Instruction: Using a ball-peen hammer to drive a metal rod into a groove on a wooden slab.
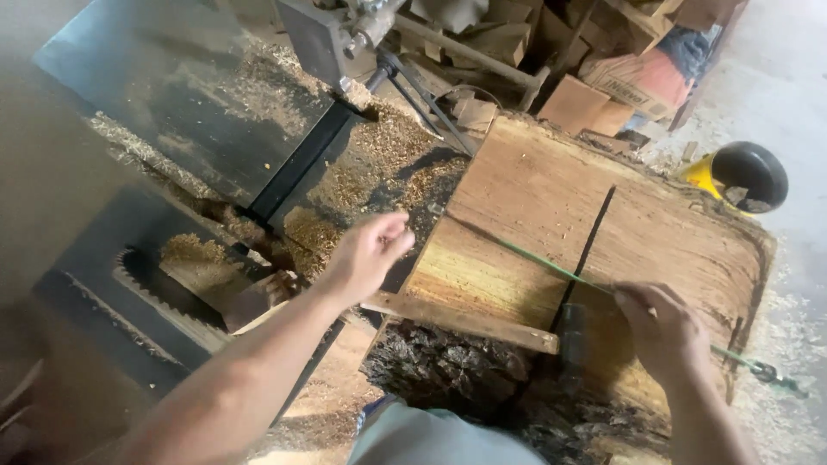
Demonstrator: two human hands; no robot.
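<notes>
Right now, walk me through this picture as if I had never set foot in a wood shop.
The single picture comes from a camera on the person's head, looking down at both bare hands. A thick wood slab with rough bark edges and a dark cut running partway into it lies in front. A thin green line is stretched across it: the left hand pinches one end near the slab's edge, the right hand holds the other. A narrow wooden strip lies along the near edge. To the left sits a dark metal saw table covered with sawdust. Behind are stacked wood offcuts.
</notes>
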